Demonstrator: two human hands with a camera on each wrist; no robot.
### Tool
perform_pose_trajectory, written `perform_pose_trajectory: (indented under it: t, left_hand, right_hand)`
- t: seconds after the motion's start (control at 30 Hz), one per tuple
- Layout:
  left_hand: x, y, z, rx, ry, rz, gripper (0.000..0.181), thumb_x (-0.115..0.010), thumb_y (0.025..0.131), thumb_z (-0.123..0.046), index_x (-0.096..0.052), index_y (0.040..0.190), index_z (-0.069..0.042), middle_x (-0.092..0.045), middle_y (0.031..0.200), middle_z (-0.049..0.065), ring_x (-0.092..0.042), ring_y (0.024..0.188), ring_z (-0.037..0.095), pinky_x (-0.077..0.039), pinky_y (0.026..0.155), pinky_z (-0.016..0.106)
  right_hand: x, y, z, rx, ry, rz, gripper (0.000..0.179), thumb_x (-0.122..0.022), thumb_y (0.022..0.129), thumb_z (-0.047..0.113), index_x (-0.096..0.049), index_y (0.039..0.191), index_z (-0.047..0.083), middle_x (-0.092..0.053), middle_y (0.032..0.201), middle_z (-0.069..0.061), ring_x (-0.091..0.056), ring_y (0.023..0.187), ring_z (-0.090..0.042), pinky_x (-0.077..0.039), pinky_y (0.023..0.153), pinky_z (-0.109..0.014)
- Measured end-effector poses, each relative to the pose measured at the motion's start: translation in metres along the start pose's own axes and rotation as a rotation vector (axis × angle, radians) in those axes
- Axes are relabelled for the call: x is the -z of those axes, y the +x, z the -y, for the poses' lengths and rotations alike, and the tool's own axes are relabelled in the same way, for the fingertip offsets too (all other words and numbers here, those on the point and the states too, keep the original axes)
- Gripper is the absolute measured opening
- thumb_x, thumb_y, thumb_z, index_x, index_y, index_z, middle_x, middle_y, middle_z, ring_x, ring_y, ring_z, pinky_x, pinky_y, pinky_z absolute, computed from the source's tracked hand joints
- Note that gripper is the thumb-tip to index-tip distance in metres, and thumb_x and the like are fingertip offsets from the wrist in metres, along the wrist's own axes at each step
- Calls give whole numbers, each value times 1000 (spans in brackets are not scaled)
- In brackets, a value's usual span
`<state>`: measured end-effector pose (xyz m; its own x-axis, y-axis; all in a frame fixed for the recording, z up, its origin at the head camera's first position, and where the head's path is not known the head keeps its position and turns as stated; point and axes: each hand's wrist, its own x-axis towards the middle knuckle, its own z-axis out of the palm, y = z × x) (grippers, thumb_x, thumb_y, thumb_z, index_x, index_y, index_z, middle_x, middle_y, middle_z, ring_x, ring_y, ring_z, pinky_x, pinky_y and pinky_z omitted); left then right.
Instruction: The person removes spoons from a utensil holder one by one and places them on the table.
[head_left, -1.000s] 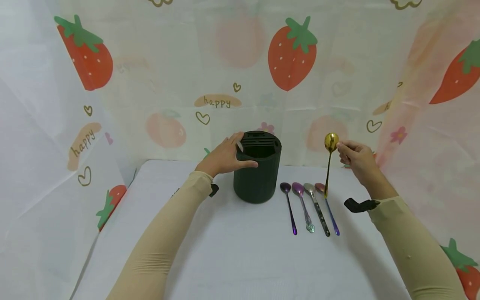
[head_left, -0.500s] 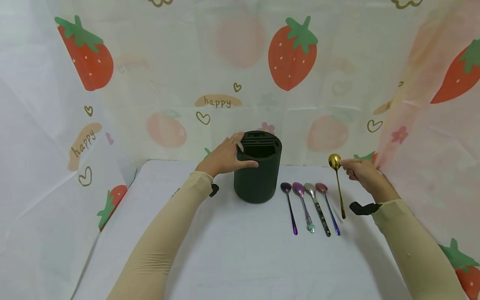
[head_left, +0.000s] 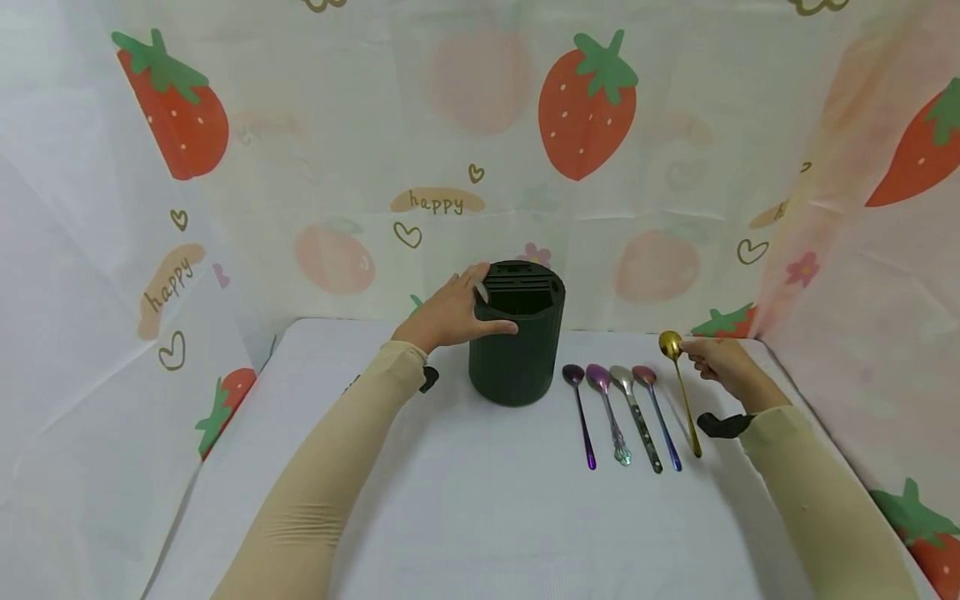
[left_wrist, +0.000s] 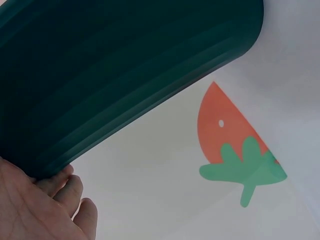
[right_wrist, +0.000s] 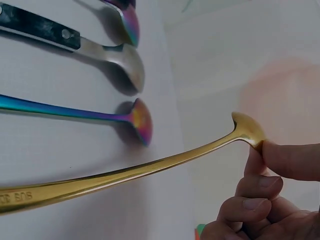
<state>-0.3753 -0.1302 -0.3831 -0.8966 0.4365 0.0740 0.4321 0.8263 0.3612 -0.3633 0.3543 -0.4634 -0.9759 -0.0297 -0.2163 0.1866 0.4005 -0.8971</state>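
Note:
My right hand (head_left: 726, 365) pinches a gold spoon (head_left: 683, 392) by the edge of its bowl, between thumb and forefinger. In the right wrist view the gold spoon (right_wrist: 165, 166) slants with its bowl raised above its handle, and the other fingers are curled underneath. A dark green utensil holder (head_left: 513, 362) with a slotted top stands upright in the middle. My left hand (head_left: 453, 312) grips its upper left side, thumb across the front and fingers at the rim. The holder (left_wrist: 135, 75) fills the upper part of the left wrist view, fingertips against its wall.
Left of the gold spoon lie a dark purple spoon (head_left: 579, 412), a pink-purple ornate spoon (head_left: 607, 408), a silver spoon (head_left: 637, 421) with a dark handle, and a rainbow spoon (head_left: 660, 421). A strawberry-printed backdrop (head_left: 420, 100) rises behind the white table (head_left: 465, 500).
My right hand has lowered the gold spoon toward the table and slightly right, so it now sits right of the rainbow spoon it earlier overlapped. The left hand stays on the holder.

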Motion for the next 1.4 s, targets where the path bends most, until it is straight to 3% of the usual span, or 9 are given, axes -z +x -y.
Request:
perform_pose_trajectory:
  t: [0.37,0.57,0.83,1.4]
  left_hand:
    - [0,2,1,-17,3,4,127,-66,89,-83,-3,175,-13,-8,181,9,-14,166,31,-6,137,43]
    - [-1,3,2,-22,9,10,129,-64,88,-86,-2,175,-14,-7,181,8,-13,167,29,-4,137,41]
    - [0,4,2,-27,0,3,128,-65,88,-84,-3,175,-13,-8,181,9,-13,166,30,-5,137,42]
    - [-1,0,1,-4,13,6,127,-65,89,-83,-3,175,-13,-9,181,8,-13,166,30,-7,137,42]
  right_hand:
    - [-4,4,-15,-105,-3,-13,28,-64,108,27,-65,85,11,-55,77,5,-49,70,-8,-47,62,-21]
    - [-8,7,-27,-134,2,-4,34,-63,109,26,-65,79,10,-53,72,5,-47,65,-9,-42,58,-22]
    - [-13,9,-33,-170,-68,-36,35,-62,109,29,-62,85,4,-51,73,2,-47,69,-13,-40,61,-26]
    - [-18,4,-35,-145,-161,-57,35,-65,106,25,-66,75,9,-51,68,4,-47,66,-12,-42,60,-25]
